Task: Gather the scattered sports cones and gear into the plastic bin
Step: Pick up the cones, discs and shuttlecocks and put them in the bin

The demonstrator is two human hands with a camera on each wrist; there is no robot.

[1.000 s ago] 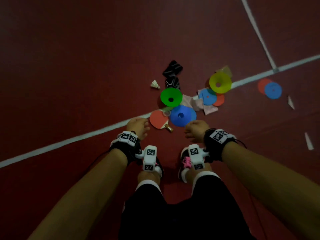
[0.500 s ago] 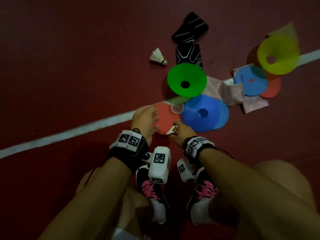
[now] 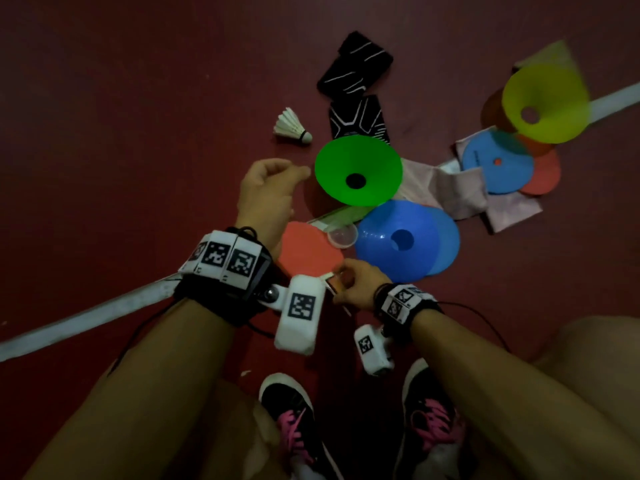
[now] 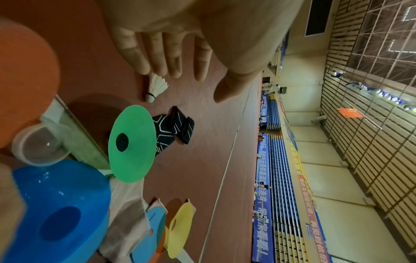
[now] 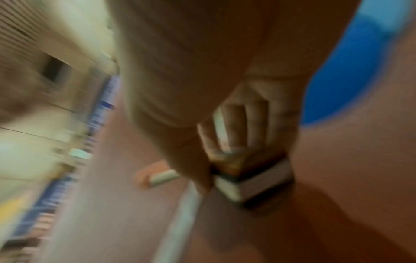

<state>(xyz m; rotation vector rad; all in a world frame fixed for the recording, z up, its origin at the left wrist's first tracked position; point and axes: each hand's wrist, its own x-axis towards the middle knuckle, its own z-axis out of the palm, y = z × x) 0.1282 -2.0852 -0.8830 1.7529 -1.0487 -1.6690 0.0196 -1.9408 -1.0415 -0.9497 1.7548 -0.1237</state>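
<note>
Dark red sports floor (image 3: 121, 98) crossed by a white painted line (image 3: 86, 318). On it lie a white feathered shuttlecock (image 3: 291, 128), two black patterned fabric bands (image 3: 355, 69), and pale pink cloths (image 3: 450, 188) beneath coloured cones.

White Chinese chars on blue banner (image 4: 262, 213) along far wall, seen sideways in left wrist view, only partly legible: "港湾" mid-line and "看看!" at the end, rest too small to be sure. Pale chars on red banner (image 4: 313, 218) just beside it, not legible at this res. Black-and-white square code patterns on wristband markers (image 3: 221, 254); tiny print on flat blue disc (image 4: 155, 222) unreadable.
</note>
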